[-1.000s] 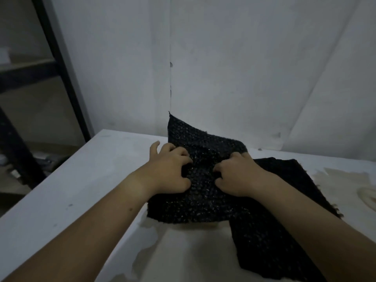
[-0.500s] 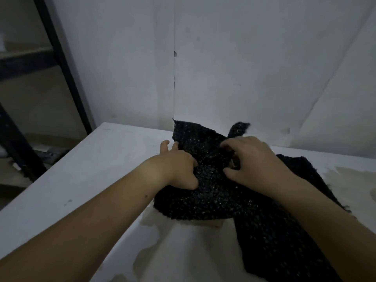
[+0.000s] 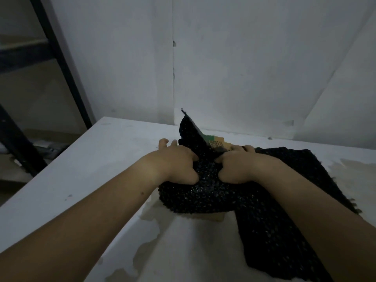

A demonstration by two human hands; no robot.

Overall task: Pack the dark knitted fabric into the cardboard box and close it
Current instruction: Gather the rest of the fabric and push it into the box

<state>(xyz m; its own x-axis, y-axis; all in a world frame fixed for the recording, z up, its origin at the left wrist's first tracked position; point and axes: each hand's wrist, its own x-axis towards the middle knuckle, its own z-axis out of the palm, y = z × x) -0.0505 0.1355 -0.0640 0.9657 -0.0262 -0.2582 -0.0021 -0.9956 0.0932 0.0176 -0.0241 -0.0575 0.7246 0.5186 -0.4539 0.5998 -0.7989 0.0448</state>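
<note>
The white table [image 3: 97, 171] spreads under both forearms, its paint worn in patches near the wrists. The dark knitted fabric [image 3: 205, 198] lies bunched beneath both hands, trailing off under the right forearm. The left hand [image 3: 175, 165] and the right hand [image 3: 242, 167] press side by side, fingers curled into the knit. Just beyond the knuckles, a corner of the cardboard box [image 3: 215, 142] shows, fabric draped over it.
</note>
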